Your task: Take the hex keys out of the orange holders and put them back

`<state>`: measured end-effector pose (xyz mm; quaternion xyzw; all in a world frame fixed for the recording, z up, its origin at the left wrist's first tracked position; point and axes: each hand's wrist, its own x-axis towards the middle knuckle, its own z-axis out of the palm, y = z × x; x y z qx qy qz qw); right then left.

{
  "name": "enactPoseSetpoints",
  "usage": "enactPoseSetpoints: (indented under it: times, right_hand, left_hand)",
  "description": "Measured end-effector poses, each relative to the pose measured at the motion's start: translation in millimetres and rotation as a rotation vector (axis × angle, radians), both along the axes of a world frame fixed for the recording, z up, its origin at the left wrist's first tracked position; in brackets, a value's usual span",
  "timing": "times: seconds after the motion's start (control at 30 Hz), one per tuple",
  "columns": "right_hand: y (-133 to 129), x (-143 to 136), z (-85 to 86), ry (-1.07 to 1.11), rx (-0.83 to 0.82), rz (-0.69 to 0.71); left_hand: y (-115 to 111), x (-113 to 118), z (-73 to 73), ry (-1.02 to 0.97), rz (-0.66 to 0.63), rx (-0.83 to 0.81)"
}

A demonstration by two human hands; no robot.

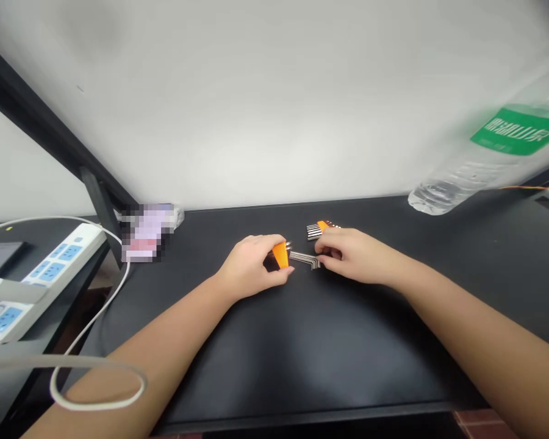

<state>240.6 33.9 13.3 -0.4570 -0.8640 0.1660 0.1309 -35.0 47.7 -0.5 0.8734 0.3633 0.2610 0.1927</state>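
Note:
Thumb and fingers of my left hand (255, 263) grip an orange holder (280, 255) just above the black table (302, 347). Several thin L-shaped metal keys (304, 258) extend from beside that holder toward the right. My right hand (354, 253) is closed, its thumb and fingertip pinched at the bent ends of these keys. Just behind my right hand lies a second orange holder (322, 225) with several metal keys in it, partly covered by the fingers.
A large clear bottle (480, 158) with a green label stands at the back right. At the left are a white power strip (50, 274), a dark phone (0, 259) and a looping white cable (94, 320). A blurred-out packet (149, 233) lies near the wall.

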Motion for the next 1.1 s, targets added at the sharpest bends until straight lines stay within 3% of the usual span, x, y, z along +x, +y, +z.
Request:
enactPoseSetpoints:
  times: [0.13,0.37,0.63,0.8,1.1]
  right_hand:
    - [1.9,4.0,-6.3,-0.075,-0.033,-0.037]
    - [-5.7,5.0,-7.3,-0.211,0.017,-0.245]
    - [-7.9,-6.3,3.8,0.042,0.178,-0.003]
    - [-12.5,-12.3,2.2,0.120,0.292,0.031]
    - [-13.6,-13.9,2.3,0.150,0.323,0.048]
  left_hand:
    - [0.5,-0.3,-0.7,-0.005,-0.004,0.009]
    - [0.4,0.3,-0.7,0.017,0.015,0.017]
    - [0.2,1.2,2.1,0.031,0.014,-0.007]
    - [-0.8,0.9,2.1,0.033,0.008,-0.013]
    - [-1.2,0.3,0.4,0.017,0.021,0.016]
